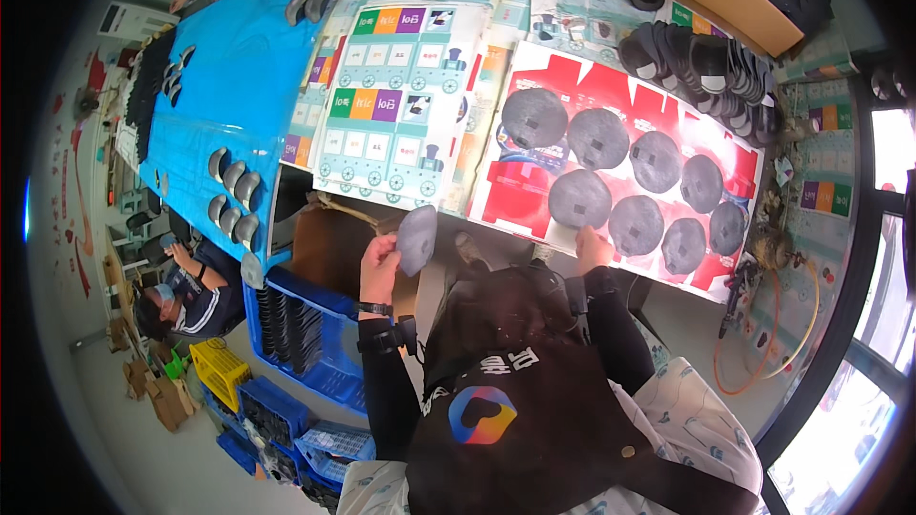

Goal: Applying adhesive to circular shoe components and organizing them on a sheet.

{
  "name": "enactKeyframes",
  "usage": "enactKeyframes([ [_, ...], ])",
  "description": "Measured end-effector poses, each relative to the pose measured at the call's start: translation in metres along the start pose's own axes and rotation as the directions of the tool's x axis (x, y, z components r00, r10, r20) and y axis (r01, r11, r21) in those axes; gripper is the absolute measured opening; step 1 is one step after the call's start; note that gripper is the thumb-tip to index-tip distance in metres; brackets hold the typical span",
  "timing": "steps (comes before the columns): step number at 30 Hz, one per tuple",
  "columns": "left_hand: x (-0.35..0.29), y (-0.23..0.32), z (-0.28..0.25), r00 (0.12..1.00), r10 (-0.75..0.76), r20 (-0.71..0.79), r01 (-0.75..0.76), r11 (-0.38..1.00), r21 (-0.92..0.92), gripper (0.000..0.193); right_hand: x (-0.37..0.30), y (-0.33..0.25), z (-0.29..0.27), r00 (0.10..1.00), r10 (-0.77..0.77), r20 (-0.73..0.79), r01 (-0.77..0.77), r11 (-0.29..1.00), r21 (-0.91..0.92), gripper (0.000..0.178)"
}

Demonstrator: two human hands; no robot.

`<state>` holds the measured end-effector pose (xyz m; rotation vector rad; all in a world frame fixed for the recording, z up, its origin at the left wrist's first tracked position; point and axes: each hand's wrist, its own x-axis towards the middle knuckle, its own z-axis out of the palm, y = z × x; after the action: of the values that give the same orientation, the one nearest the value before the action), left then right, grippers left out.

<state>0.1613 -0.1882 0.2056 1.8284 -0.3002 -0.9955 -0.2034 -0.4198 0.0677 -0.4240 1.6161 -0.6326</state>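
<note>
My left hand [380, 272] holds a flat dark grey rounded pad [416, 239] by its edge, just off the front of the table. My right hand [593, 250] is at the near edge of a red and white printed board [506, 193]. Its fingertips are closed at the lower rim of a grey round pad [580, 198]; whether they lift it cannot be seen. Several similar pads lie in two rows on the board, some with a small dark square patch, such as the far pad [598, 138].
Printed train-pattern sheets [386, 105] lie left of the board. Curved black pieces [701, 72] are stacked behind it, near a cardboard box [730, 0]. A blue-covered table [239, 67] holds more pieces. Blue crates [329, 353] and a seated person [196, 296] are at left; hoses [763, 362] hang right.
</note>
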Motion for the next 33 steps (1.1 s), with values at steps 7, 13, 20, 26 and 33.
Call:
enactKeyframes([
  [7,-0.003,-0.002,-0.025,0.996,-0.047,-0.078,0.039,0.994,-0.098,0.029,-0.025,-0.03,0.013,0.865,-0.363,0.346,0.431,0.891,-0.143,0.016],
  [13,0.04,0.005,-0.045,0.992,-0.038,-0.119,0.006,0.966,-0.259,0.028,-0.107,-0.119,0.089,0.767,-0.261,0.586,0.29,0.956,0.046,0.005],
  [20,0.14,0.069,-0.092,0.978,0.027,-0.209,-0.114,0.902,-0.417,0.027,-0.16,-0.115,0.25,0.459,-0.116,0.881,0.259,0.966,-0.008,0.009],
  [26,0.242,0.035,-0.16,0.949,-0.042,-0.313,-0.144,0.823,-0.549,0.03,-0.141,-0.078,0.336,0.558,-0.119,0.821,0.205,0.979,0.003,0.01],
  [33,0.306,-0.041,-0.15,0.722,0.275,-0.635,-0.2,0.962,0.189,0.023,-0.04,0.015,0.351,0.778,-0.22,0.588,0.546,0.699,-0.461,0.007],
])
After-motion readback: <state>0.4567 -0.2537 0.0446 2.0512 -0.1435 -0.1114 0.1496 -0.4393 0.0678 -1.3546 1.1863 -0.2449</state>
